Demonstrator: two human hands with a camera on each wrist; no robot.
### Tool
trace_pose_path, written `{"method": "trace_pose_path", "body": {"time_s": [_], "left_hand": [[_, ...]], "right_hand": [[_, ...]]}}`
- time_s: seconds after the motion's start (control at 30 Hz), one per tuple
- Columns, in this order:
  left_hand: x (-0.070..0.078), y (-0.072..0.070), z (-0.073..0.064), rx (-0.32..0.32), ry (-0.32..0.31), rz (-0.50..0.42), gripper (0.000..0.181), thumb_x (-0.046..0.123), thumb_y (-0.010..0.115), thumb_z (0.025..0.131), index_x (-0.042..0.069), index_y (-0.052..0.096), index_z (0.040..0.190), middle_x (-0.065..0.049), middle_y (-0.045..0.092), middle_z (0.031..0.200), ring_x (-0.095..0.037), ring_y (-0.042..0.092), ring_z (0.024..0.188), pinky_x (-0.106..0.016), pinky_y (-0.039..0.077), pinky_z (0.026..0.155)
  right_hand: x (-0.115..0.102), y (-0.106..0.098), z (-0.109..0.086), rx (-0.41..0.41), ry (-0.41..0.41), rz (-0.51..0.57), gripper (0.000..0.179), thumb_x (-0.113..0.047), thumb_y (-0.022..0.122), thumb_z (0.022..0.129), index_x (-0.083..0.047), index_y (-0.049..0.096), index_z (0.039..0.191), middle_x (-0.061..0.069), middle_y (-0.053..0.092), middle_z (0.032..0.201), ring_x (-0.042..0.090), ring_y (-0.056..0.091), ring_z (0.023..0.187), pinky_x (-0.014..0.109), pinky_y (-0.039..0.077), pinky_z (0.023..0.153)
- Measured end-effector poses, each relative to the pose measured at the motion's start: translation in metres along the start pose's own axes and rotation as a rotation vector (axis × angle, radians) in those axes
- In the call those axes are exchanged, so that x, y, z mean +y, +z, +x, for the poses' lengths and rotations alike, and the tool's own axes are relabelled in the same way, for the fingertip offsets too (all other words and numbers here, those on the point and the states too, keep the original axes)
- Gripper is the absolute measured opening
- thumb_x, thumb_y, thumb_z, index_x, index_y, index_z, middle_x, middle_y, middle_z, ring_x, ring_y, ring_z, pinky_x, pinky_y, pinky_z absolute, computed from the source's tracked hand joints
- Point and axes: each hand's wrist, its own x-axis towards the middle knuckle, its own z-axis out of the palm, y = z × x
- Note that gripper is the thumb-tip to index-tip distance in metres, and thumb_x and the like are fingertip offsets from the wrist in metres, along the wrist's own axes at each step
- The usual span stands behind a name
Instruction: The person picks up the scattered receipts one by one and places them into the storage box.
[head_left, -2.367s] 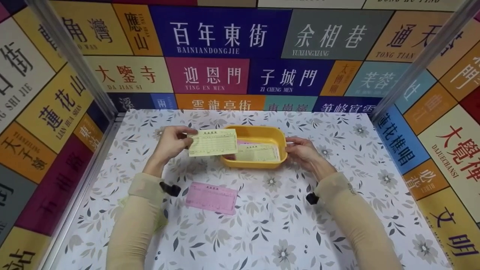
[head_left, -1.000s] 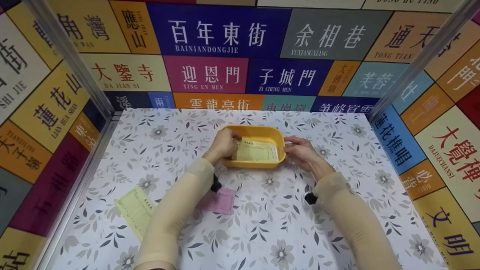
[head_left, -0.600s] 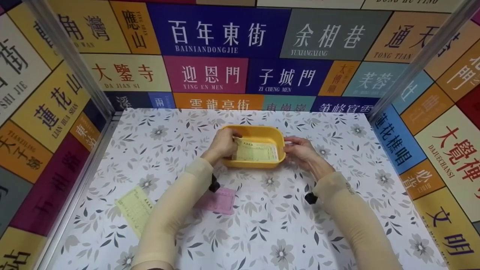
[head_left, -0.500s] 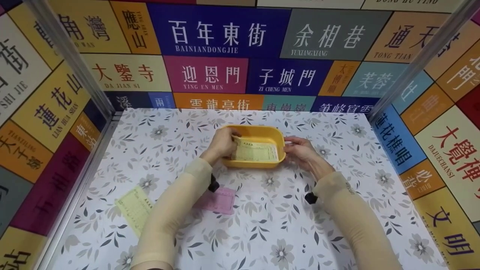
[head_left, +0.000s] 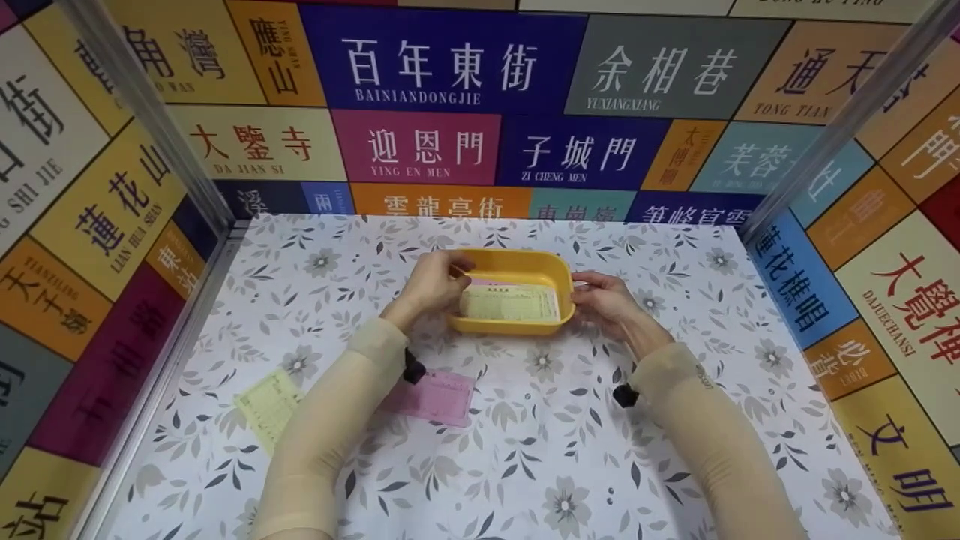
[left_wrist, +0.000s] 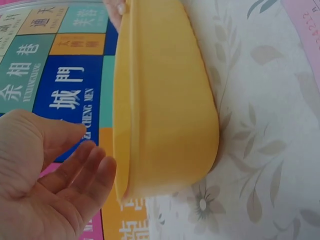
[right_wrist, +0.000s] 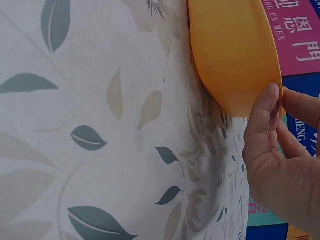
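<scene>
A yellow plastic basin (head_left: 517, 328) stands on the table with several printed receipt slips lying inside; a yellow slip (head_left: 510, 302) is on top and a strip of pink paper shows behind it. My left hand (head_left: 435, 279) hovers at the basin's left rim. In the left wrist view its fingers are loosely bent, thumb apart from fingertips, with no paper visible between them. My right hand (right_wrist: 280, 155) pinches the basin's right rim between thumb and fingers.
A pink slip (head_left: 435, 397) lies on the table in front of the basin. Further left, a yellow slip (head_left: 270, 405) is partly hidden by the left sleeve. Printed panels (head_left: 442, 60) wall in the back and sides of the flower-patterned table.
The left hand laid a yellow slip down at the left, then reached into the basin. Now it has drawn back slightly left, and pink paper shows behind the top slip. The right hand stays put.
</scene>
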Motion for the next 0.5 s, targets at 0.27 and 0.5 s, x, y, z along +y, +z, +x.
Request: {"method": "trace_pose_path", "body": {"time_s": [0.27, 0.5], "left_hand": [[-0.008, -0.021, -0.015, -0.018, 0.021, 0.002, 0.034, 0.012, 0.071, 0.105, 0.006, 0.077, 0.138, -0.016, 0.079, 0.134, -0.031, 0.076, 0.121, -0.046, 0.063, 0.108], [-0.022, -0.041, -0.032, -0.05, 0.054, 0.077, 0.031, 0.014, 0.072, 0.103, 0.004, 0.079, 0.131, -0.015, 0.082, 0.125, -0.032, 0.077, 0.114, -0.047, 0.064, 0.104]], "right_hand": [[-0.001, 0.001, 0.0, 0.017, 0.017, -0.029, 0.061, 0.003, 0.071, 0.103, -0.009, 0.058, 0.162, 0.005, 0.075, 0.117, 0.011, 0.073, 0.08, 0.024, 0.065, 0.073], [-0.001, 0.001, 0.0, 0.012, 0.012, -0.01, 0.063, 0.004, 0.071, 0.102, -0.007, 0.057, 0.162, 0.004, 0.075, 0.116, 0.011, 0.072, 0.079, 0.027, 0.065, 0.077]]}}
